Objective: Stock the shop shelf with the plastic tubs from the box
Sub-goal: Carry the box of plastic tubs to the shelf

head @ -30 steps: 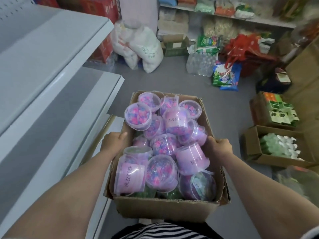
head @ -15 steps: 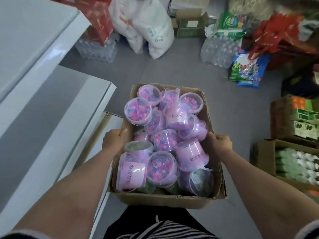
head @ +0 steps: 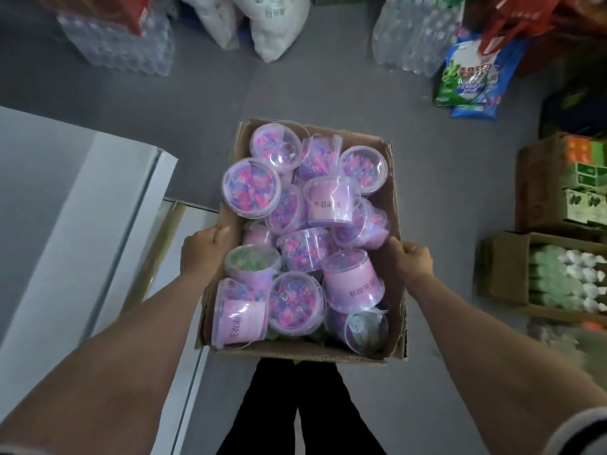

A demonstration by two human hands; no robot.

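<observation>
White shop shelf [head: 98,205] bare at left, within reach. Left hand [head: 205,249] curled over cardboard box [head: 295,351] left wall, right hand [head: 410,257] gripping right wall: carried level, probably to keep the jumbled plastic tubs [head: 297,302] inside, none shelved yet.

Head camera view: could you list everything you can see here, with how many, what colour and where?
box: one, brown cardboard, centre, held off the floor
tubs: about a dozen or more, clear with pink and purple contents, jumbled in the box
shelf: one, white, left
sacks: two, white, top centre on the floor
bottle packs: two, clear, top left and top right
bags: two, green and blue, top right
cartons: two, brown, right, holding green goods
left hand: grips the box's left wall
right hand: grips its right wall
</observation>
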